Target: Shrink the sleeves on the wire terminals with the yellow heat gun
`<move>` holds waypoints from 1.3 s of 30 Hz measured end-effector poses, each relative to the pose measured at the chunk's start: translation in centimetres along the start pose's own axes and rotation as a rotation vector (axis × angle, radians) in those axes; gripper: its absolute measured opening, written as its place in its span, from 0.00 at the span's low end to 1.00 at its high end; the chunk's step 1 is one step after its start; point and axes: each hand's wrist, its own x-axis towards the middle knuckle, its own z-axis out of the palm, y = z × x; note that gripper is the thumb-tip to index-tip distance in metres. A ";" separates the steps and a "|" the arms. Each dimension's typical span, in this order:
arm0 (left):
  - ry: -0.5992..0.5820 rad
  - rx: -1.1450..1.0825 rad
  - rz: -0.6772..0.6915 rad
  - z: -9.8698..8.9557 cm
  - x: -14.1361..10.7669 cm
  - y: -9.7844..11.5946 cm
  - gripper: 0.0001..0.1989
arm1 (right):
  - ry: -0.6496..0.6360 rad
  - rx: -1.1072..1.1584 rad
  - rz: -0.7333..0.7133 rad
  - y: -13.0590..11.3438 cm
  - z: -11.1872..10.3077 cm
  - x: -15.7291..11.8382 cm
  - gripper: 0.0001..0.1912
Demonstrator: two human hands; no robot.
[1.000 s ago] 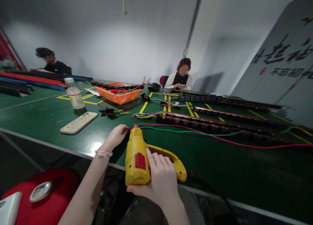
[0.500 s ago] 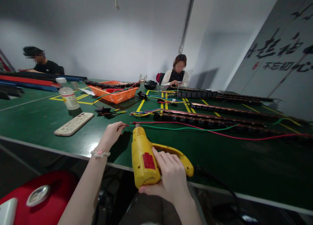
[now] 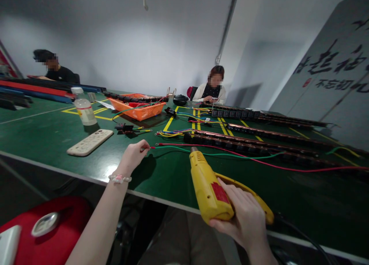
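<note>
Green wire (image 3: 213, 154) runs across the table (image 3: 173, 176), past the nozzle of the yellow heat gun (image 3: 205, 188), in the head view. Left of the heat gun, the left hand (image 3: 134, 156) pinches the wire's red-tipped end between closed fingertips; the right hand (image 3: 246, 209) curls firmly round the heat gun.

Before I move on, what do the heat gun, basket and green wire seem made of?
Heat gun: likely satin hard plastic, judging by molded vents; its nozzle looks metallic gray. Basket: probably plastic, orange with perforated walls. Green wire: smooth, evenly colored, probably plastic-coated.
</note>
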 end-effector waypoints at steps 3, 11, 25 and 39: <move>-0.011 0.108 -0.003 -0.3 -0.2 0.7 0.06 | -0.002 -0.030 0.010 0.6 -0.1 -0.4 0.45; -0.009 0.230 -0.006 -0.4 -0.4 2.2 0.03 | 0.038 -0.037 0.038 -1.3 -0.1 0.2 0.46; -0.019 0.119 0.080 1.0 0.1 -0.2 0.04 | 0.007 0.236 0.102 -8.1 3.0 3.6 0.55; -0.099 -0.007 0.071 1.5 0.2 -1.0 0.14 | 0.125 0.266 0.204 -5.4 3.0 2.8 0.20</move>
